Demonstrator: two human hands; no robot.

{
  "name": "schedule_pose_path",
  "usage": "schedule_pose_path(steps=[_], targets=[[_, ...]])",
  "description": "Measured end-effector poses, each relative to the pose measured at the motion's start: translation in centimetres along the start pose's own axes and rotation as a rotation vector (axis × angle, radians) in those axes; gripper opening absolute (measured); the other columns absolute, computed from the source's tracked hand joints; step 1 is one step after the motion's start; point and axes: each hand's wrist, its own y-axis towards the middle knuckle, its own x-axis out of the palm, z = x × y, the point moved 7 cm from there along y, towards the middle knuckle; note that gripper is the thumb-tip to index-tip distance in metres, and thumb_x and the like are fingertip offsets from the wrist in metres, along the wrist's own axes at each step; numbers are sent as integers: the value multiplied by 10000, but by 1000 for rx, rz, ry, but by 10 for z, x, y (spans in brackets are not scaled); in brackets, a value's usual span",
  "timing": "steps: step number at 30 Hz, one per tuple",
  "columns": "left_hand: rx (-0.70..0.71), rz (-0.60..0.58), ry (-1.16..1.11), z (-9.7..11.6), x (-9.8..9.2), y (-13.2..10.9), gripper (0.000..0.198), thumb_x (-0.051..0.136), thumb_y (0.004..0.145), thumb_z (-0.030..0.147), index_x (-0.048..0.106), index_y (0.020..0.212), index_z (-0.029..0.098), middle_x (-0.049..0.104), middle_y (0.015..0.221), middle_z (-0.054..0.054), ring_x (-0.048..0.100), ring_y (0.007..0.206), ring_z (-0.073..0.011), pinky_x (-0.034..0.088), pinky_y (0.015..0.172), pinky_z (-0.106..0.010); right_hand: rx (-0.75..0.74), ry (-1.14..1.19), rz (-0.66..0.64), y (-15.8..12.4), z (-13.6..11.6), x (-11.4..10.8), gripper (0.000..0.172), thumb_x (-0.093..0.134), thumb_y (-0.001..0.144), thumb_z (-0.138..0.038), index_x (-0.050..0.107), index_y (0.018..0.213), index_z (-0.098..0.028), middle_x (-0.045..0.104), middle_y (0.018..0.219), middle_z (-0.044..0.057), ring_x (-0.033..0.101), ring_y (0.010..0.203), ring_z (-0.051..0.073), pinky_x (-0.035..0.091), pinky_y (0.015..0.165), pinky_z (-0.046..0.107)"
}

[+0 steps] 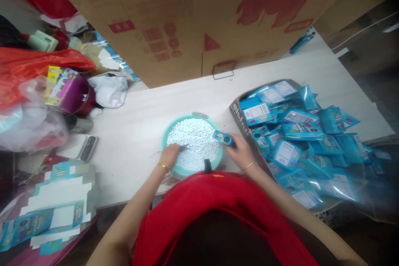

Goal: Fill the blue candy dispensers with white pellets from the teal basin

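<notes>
I am resting my left hand [170, 156] in the teal basin [187, 171], which is sitting on the tabletop [131, 133] directly in front of me. Its fingers are curling down into the white pellets [195, 139] at the heap's left edge. I cannot tell whether they are clenching any pellets or lying loose among them.

I am grasping a small blue case [222, 138] in my right hand [238, 151], with the fingers closing round its right end. The case is hovering over the basin's right rim, just above the pellets. Its long axis is running roughly left to right, tilting slightly up toward the left, and its free end is pointing across the heap toward my left hand. The two hands are facing each other across the basin, with the pellets lying between them. The left hand is the nearer one to the pellets; the right is carrying the case.

To the right of the basin, a pile of blue packets [299, 133] is filling a tray [238, 112]. A large cardboard box [187, 20] is standing behind, and flat cartons [46, 212] are lying at the far left.
</notes>
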Motion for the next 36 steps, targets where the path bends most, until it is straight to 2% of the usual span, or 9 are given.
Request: schedule_pose_path(steps=[3, 7, 10, 13, 19, 25, 30, 33, 36], targets=[[35, 6, -92, 26, 31, 22, 200, 446, 906, 229, 572, 1057, 193, 609, 1087, -91, 553, 1050, -215, 426, 919, -344, 37, 4, 6, -4, 3, -4, 360, 552, 857, -409, 565, 1144, -193, 647, 1076, 118, 593, 1010, 268, 480, 892, 442], [59, 25, -194, 30, 31, 20, 232, 452, 906, 262, 543, 1110, 202, 612, 1117, -71, 565, 1042, -185, 444, 910, -310, 42, 2, 4, -6, 4, -4, 366, 555, 858, -406, 558, 1154, -191, 644, 1079, 116, 593, 1010, 262, 480, 889, 432], [97, 65, -314, 20, 5, -2, 222, 462, 901, 310, 543, 1081, 209, 625, 1030, -54, 584, 943, -172, 471, 848, -303, 3, -19, -25, -4, 2, 1, 354, 554, 858, -382, 557, 1154, -188, 644, 1079, 119, 588, 1007, 269, 478, 886, 441], [169, 137, -447, 19, -41, -28, 217, 462, 900, 329, 543, 1054, 201, 618, 979, -59, 586, 876, -165, 484, 803, -299, -76, -75, -82, 1, -6, 11, 333, 563, 842, -296, 555, 1157, -184, 642, 1075, 120, 575, 1006, 281, 475, 880, 448], [341, 181, -294, 52, -122, -54, 213, 452, 910, 323, 543, 1059, 199, 621, 953, -52, 584, 841, -156, 481, 763, -287, -216, -165, -194, 12, -34, 40, 426, 546, 751, -117, 549, 1171, -187, 637, 1092, 112, 550, 1006, 286, 479, 859, 444], [282, 72, 227, 100, -156, -56, 154, 440, 900, 222, 587, 916, 178, 603, 858, -65, 564, 799, -207, 449, 659, -318, -293, -169, -234, 15, -55, 55, 435, 543, 743, -104, 553, 1174, -166, 641, 1107, 112, 552, 1020, 279, 478, 858, 423], [302, 83, 359, 137, -174, -67, 240, 376, 868, 67, 584, 802, 168, 570, 785, -81, 529, 751, -217, 425, 656, -347, -284, -131, -239, 14, -57, 59, 411, 546, 759, -113, 553, 1165, -176, 647, 1116, 100, 556, 1027, 271, 477, 873, 424], [308, 141, 363, 124, -177, -69, 204, 392, 886, 117, 582, 842, 176, 575, 808, -73, 525, 770, -224, 416, 651, -347, -271, -130, -214, 14, -51, 56, 411, 546, 761, -114, 552, 1167, -174, 647, 1112, 103, 563, 1019, 272, 481, 868, 420], [196, 194, 271, 70, -159, -60, 152, 435, 904, 229, 574, 956, 193, 591, 890, -60, 540, 818, -213, 422, 667, -320, -245, -119, -162, 14, -39, 46, 409, 556, 768, -125, 548, 1175, -161, 646, 1109, 113, 563, 1020, 277, 479, 876, 426]])
